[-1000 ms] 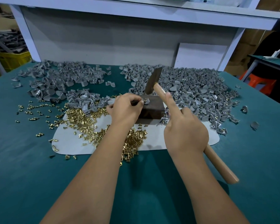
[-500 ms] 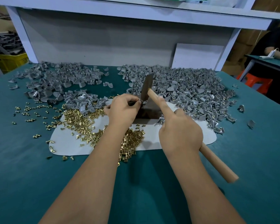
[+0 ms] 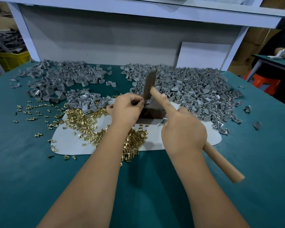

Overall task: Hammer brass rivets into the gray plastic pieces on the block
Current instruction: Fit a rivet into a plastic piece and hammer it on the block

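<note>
the right hand (image 3: 183, 129) is wrapped round the wooden handle of one hammer (image 3: 192, 135), index finger laid straight along the shaft. the handle's long axis runs from near right up to far left, and the dark head (image 3: 149, 85) stands nearly upright at the far end, its lower end down by the block (image 3: 152, 112). the left hand (image 3: 126, 109) pinches one small gray piece (image 3: 146, 101) at the block's far left edge, right under the hammer head. one dark block sits on one white mat (image 3: 155, 142). brass rivets (image 3: 82, 119) are scattered over the mat's left side and the green table (image 3: 39, 178), too many to count. three heaps of gray pieces: far left (image 3: 59, 78), a small one (image 3: 85, 101) by the rivets, a big one (image 3: 196, 89) on the right.
</note>
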Demonstrator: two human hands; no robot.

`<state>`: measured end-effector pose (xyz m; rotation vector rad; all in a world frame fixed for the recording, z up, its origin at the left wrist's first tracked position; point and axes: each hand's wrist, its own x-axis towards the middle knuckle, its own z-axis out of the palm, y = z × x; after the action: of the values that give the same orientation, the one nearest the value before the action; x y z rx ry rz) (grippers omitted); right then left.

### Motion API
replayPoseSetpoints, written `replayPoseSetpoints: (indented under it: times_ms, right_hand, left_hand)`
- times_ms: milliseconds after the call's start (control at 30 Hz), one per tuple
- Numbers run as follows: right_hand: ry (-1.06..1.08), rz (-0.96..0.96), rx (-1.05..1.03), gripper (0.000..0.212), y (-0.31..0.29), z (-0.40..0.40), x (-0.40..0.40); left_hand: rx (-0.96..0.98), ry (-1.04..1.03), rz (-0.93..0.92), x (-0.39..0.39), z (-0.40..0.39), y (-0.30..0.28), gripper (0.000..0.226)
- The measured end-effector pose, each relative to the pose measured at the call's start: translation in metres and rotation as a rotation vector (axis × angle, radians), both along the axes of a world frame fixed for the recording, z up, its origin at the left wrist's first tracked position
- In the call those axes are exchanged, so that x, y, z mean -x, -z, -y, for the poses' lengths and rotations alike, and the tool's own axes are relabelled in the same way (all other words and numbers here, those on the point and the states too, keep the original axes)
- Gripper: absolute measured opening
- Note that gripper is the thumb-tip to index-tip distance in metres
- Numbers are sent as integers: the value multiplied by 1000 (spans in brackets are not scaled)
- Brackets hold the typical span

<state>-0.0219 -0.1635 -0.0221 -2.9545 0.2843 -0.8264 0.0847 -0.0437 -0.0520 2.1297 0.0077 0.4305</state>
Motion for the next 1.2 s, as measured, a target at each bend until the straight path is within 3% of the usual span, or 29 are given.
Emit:
replayPoseSetpoints:
  times_ms: [100, 200, 367, 433, 533, 700, 967, 1200]
  right_hand:
    - [3, 4, -31, 80, -1, 1, 1]
    - [-15, 121, -68, 78, -3, -2, 4]
    - [20, -39, -49, 73, -2, 2, -2]
    - [-1, 65, -83, 75, -2, 2, 0]
    - [-57, 264, -109, 75, -2, 2, 3]
    - [2, -46, -41, 75, 3, 4, -6]
    - [75, 133, -104, 76, 2, 21, -9]
    - [250, -55, -175, 58, 9, 49, -21]
  left_hand:
    - [-11, 8, -10, 2, 0, 0, 19]
    - [-61, -6, 12, 1, 0, 2, 7]
    - [-33, 20, 13, 1, 0, -1, 21]
    - [-41, 5, 15, 1, 0, 0, 25]
    - [-65, 0, 46, 0, -1, 3, 12]
    - [-35, 1, 30, 0, 1, 1, 22]
    - [-15, 103, 42, -3, -3, 2, 15]
    - [73, 115, 7, 1, -2, -1, 17]
